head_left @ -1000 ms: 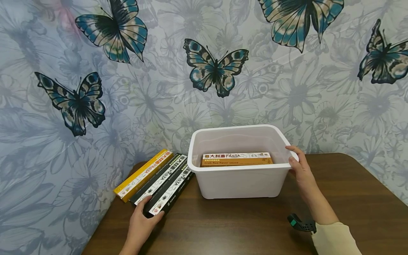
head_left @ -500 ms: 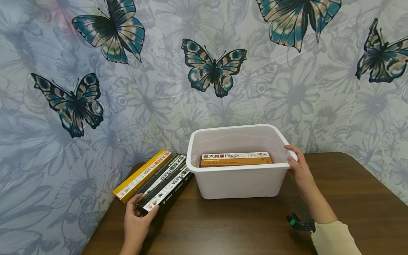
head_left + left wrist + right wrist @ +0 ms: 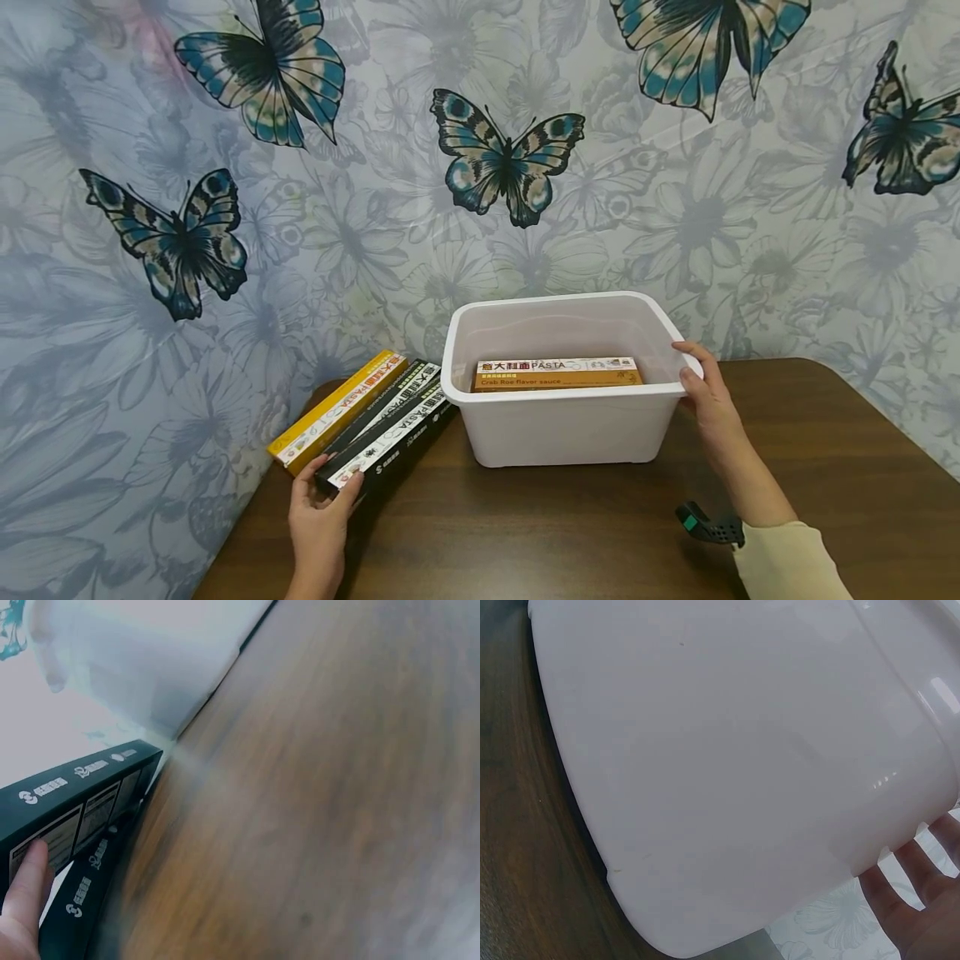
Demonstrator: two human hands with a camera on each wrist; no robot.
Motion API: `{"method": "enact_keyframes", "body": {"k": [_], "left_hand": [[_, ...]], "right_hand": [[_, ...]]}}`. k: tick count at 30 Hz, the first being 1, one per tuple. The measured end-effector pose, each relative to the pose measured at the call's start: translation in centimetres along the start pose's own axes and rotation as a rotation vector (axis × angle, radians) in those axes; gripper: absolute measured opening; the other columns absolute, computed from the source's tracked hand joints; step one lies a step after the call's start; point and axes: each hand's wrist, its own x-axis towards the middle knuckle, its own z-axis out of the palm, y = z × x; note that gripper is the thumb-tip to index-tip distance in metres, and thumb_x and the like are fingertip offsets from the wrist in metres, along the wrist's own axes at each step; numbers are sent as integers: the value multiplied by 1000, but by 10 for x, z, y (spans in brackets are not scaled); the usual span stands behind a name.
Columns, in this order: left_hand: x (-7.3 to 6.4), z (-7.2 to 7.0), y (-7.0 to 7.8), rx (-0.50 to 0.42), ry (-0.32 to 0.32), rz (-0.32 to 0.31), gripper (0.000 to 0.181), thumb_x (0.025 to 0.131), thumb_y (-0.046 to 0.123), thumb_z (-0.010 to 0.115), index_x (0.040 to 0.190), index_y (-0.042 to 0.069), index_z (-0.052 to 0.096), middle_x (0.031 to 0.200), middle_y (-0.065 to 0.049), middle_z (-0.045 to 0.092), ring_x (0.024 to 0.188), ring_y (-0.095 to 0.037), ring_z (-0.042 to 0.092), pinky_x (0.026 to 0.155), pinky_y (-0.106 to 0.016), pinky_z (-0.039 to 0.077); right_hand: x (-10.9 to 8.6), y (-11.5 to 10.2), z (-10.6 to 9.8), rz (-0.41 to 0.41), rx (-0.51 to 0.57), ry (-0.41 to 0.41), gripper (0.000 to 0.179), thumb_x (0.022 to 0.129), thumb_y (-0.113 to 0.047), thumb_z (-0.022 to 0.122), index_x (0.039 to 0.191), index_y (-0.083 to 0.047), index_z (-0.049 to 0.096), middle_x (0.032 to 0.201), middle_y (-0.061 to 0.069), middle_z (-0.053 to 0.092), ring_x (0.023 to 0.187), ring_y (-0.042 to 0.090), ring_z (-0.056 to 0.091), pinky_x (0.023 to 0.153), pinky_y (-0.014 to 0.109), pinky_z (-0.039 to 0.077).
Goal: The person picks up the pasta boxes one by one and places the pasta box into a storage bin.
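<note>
Butterfly-print wall (image 3: 360, 208) behind brown bench (image 3: 540, 533). Item: black pasta box (image 3: 397, 437), near end raised, left of white tub (image 3: 570, 429); your left grip (image 3: 318, 521) pinches that end. Probably light, stiff, smooth card; hold its long sides nearer the middle. Your right grip (image 3: 708, 408) clasps the tub.

The white tub (image 3: 572, 431) hides the base of the orange pasta box (image 3: 557, 376) from me, and the black box (image 3: 396, 443) in the left hand (image 3: 318, 518) partly covers its black neighbour (image 3: 390, 400).
</note>
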Motion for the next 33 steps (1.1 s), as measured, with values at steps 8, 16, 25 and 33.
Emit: {"method": "enact_keyframes", "body": {"k": [8,16,25,33], "left_hand": [[-4,5,3,-67,-20,-13,64,83,-7,74,137,6,43,114,-2,54,84,-2,67,70,-21,58],[-10,13,15,-126,-26,79,64,82,-10,73,137,5,43,127,-4,51,92,-5,65,73,-21,58],[-3,22,44,-270,16,103,61,82,-15,70,132,11,48,122,-8,50,87,-8,69,71,-24,59],[3,31,67,-338,33,198,60,83,-16,68,136,3,46,137,-10,50,83,-6,68,65,-19,58]], "right_hand": [[0,0,0,4,-9,-3,43,107,-24,35,150,-23,34,151,-4,24,121,11,38,89,19,38],[1,1,-1,3,5,-6,44,107,-24,35,150,-24,34,150,-5,25,121,11,38,88,17,38],[2,2,-1,14,16,8,44,106,-25,36,150,-24,34,151,-4,25,122,11,37,91,21,36],[1,3,-1,18,11,1,44,106,-25,36,150,-24,34,150,-7,26,122,10,37,91,22,35]]}}
